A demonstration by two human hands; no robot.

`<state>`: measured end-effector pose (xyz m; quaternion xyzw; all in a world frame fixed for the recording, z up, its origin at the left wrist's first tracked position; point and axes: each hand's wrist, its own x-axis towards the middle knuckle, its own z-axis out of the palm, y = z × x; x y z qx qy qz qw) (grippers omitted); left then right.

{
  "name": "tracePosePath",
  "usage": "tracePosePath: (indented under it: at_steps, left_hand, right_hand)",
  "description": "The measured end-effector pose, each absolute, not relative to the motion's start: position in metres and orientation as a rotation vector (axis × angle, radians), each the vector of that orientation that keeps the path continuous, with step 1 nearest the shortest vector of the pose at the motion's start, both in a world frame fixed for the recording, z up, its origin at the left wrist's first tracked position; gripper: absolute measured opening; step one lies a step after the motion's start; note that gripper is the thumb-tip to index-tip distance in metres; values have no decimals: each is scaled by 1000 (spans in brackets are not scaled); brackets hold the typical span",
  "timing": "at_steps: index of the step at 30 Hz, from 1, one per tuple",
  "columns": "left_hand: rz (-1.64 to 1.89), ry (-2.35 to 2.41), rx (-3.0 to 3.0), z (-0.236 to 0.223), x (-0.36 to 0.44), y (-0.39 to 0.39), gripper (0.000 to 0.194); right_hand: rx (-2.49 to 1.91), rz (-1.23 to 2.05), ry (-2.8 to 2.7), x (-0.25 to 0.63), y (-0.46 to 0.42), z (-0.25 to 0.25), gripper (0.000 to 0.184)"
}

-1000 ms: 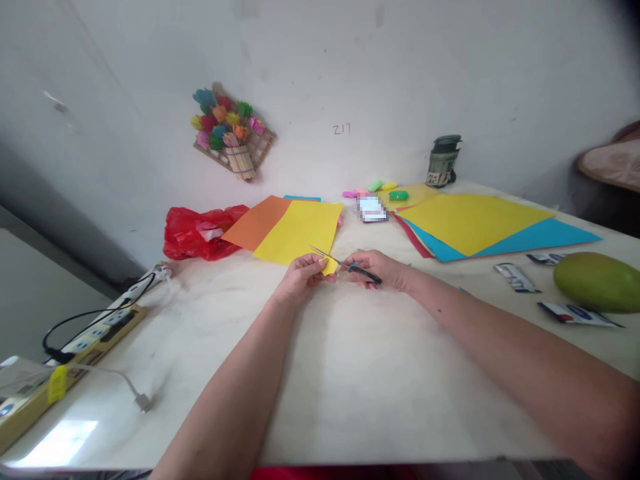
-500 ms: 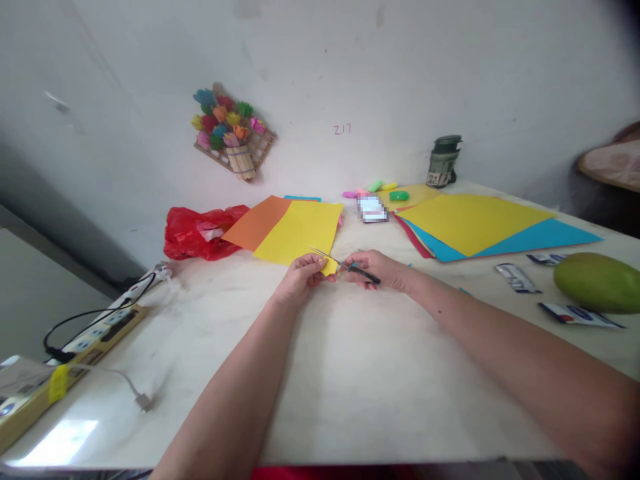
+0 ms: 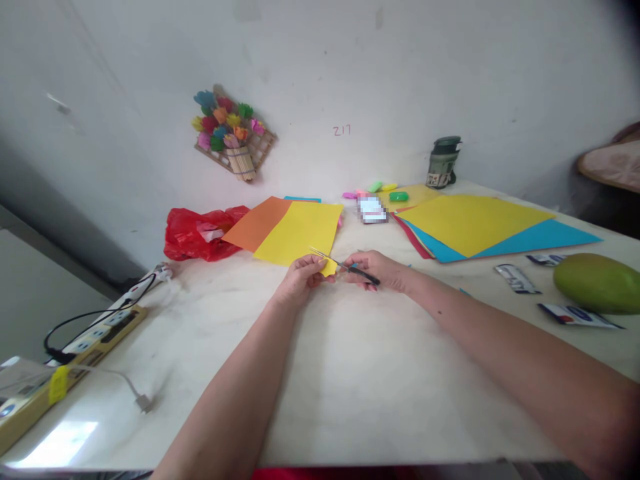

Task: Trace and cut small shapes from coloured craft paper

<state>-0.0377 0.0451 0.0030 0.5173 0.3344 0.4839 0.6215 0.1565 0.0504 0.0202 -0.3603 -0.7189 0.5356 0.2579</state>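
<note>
Barely anything has moved since the earlier frame: I'm still keeping the small yellow piece (image 3: 329,267) over the table (image 3: 350,373), pinching it in my nearly closed left hand (image 3: 301,275). My right hand (image 3: 373,270) is curling around the black-handled scissors (image 3: 364,274), whose blades are meeting the piece. Beyond, a yellow sheet (image 3: 303,230) is overlapping an orange sheet (image 3: 256,225).

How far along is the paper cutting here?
The small yellow piece looks already cut out, being far smaller than the large yellow sheet lying beyond the hands. Trimming looks in hand: the left hand holds the piece, the right hand the scissors up against it. Finishing that trim seems left, as the piece isn't released; whether more sheets need cutting, I can't tell.
</note>
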Motion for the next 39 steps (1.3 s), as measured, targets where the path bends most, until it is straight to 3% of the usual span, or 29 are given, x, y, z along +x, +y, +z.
tracePosePath:
  at_steps: [30,39]
  left_hand:
    - [1126,825,1233,6,-34,41,18]
    - [1135,869,1214,6,-34,43,21]
  right_hand:
    - [-931,1410,-1870,167,58,17,37]
    - [-1206,966,-1875,170,67,12,39]
